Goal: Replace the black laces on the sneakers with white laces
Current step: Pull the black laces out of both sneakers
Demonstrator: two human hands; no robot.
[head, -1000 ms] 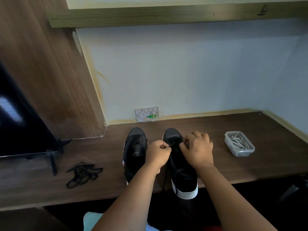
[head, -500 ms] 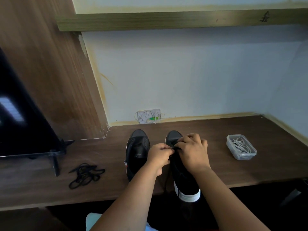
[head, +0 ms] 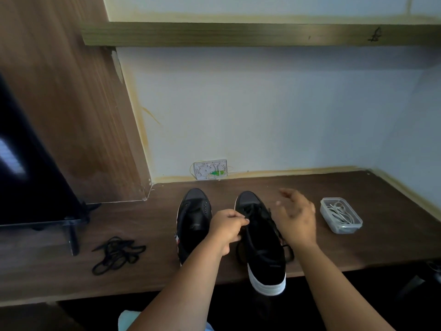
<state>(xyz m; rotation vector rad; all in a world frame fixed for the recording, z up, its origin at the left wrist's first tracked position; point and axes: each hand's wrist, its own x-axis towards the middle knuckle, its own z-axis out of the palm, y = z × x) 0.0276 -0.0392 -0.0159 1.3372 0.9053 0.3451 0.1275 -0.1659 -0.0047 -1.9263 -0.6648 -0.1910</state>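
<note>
Two black sneakers stand side by side on the brown desk [head: 381, 237], toes toward the wall. The left sneaker [head: 194, 218] has bare eyelets. The right sneaker [head: 263, 244] with a white heel still carries its black lace, and its heel overhangs the desk edge. My left hand [head: 228, 229] pinches the black lace over the right sneaker's eyelets. My right hand [head: 297, 217], blurred, hovers with spread fingers just right of that sneaker, holding nothing. A loose black lace [head: 117, 254] lies in a heap on the desk at the left.
A clear plastic tub [head: 341, 218] holding white laces sits on the desk to the right. A dark screen on a stand [head: 31, 168] fills the left side. A white wall box [head: 210, 169] sits at the desk's back edge, under a wooden shelf [head: 262, 33].
My right hand has let go of the lace and swung off the right sneaker to the right, fingers spread. My left hand keeps its pinch on the lace.
</note>
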